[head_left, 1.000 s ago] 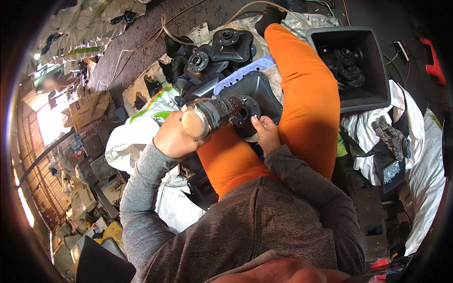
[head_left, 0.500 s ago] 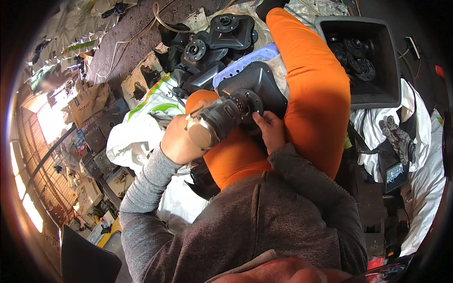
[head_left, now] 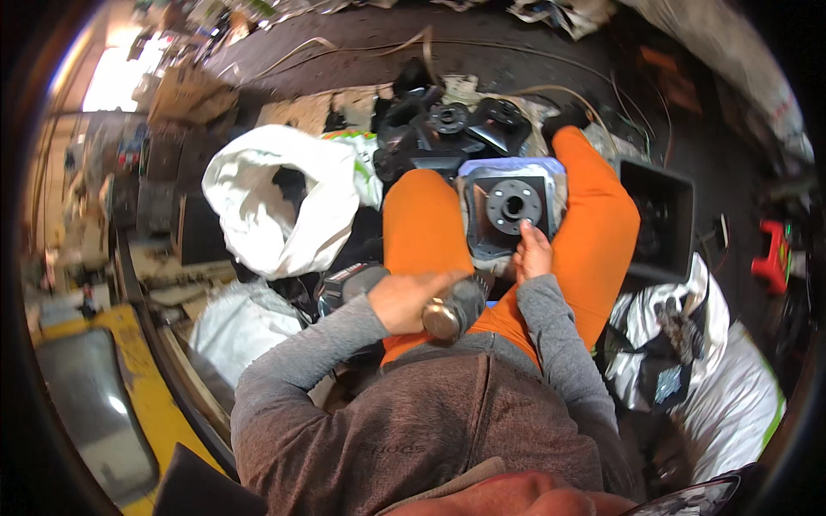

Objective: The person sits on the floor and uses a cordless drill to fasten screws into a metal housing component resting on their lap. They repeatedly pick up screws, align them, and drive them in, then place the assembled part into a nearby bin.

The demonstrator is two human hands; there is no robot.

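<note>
Wrapped round the handle of a cordless power drill (head_left: 458, 308) is my left hand (head_left: 403, 304). The drill sits low over my left thigh, apart from the workpiece. Between my thighs lies a black part with a square base and a round flange (head_left: 506, 225), its flange facing up with a centre hole and a ring of bolt holes. My right hand (head_left: 533, 255) is at the flange's near edge, fingers curled and fingertips together. Whatever those fingertips hold, if anything, is too small to make out. A purple plastic crate (head_left: 508, 162) shows behind the part.
Several black flanged parts (head_left: 449, 120) are heaped beyond my knees. To the left stands an open white sack (head_left: 225, 202). A black bin (head_left: 658, 163) is beside my right leg, with a grey glove (head_left: 680, 331) nearer me. A hose (head_left: 594, 116) crosses the dark floor.
My left hand has drawn the drill back from the flange towards my body. The part, tilted before, now lies flatter between my thighs. The whole view has shifted.
</note>
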